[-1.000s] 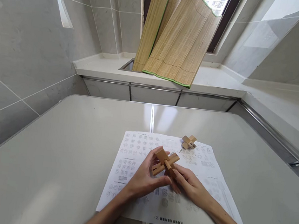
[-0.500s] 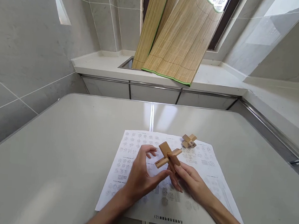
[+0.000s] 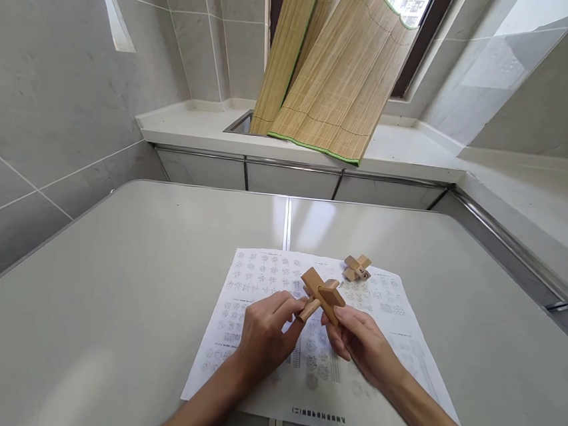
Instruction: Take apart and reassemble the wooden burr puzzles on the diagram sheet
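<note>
Several wooden bars, crossed through one another, make up a wooden burr puzzle [image 3: 324,294] held above the printed sheet. My left hand [image 3: 270,329] pinches the end of a bar on its near left side. On the lower right, my right hand [image 3: 365,341] grips another bar end between thumb and fingers. Beneath both hands lies a white sheet [image 3: 229,368] printed with rows of small diagrams. A second, smaller wooden burr puzzle [image 3: 358,268] rests near the sheet's far right edge, with dark marks on one face.
The pale table [image 3: 106,289] has a seam down its middle. Beyond it, a white ledge [image 3: 196,127] carries a bamboo mat [image 3: 342,78] leaning at the window. Grey tiled walls [image 3: 75,86] close in on both sides, and a metal rail [image 3: 511,251] runs along the right.
My left hand's fingers have closed from apart onto a bar of the burr puzzle. The puzzle has turned slightly in my right hand.
</note>
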The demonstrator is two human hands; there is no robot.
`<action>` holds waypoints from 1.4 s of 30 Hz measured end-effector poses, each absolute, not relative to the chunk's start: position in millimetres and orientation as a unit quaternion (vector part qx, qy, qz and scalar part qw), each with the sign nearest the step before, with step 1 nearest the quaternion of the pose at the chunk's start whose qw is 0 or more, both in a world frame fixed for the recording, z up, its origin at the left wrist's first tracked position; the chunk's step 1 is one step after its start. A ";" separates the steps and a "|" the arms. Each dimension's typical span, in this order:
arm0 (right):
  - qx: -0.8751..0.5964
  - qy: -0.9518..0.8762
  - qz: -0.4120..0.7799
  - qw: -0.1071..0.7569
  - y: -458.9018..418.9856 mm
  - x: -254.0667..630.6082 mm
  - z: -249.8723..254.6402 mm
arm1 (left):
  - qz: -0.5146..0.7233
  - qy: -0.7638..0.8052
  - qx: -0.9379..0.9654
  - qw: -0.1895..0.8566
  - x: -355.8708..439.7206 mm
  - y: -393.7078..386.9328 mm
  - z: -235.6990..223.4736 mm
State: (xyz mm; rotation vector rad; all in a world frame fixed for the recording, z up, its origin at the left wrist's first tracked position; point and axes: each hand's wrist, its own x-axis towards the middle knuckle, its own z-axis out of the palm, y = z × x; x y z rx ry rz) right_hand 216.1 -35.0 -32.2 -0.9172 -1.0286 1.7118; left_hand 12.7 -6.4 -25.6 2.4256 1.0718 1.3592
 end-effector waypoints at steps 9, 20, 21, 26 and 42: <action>-0.326 -0.413 0.716 0.459 -33.3 222.6 -21.5 | 0.418 0.442 0.773 0.178 12.2 -11.1 -21.3; -0.587 -0.591 0.383 0.399 -29.0 225.2 -23.1 | 0.469 0.464 0.576 0.482 8.7 -3.3 -1.8; -0.594 -0.620 0.340 0.384 -29.3 223.8 -25.1 | 0.469 0.451 0.565 0.508 8.2 -2.4 0.0; -0.555 -0.707 0.262 0.351 -29.4 219.1 -30.3 | 0.446 0.416 0.539 0.582 7.6 -0.7 4.8; -0.456 -0.729 0.227 0.458 -34.8 226.1 -33.9 | 0.393 0.398 0.559 0.612 12.3 -5.1 -0.8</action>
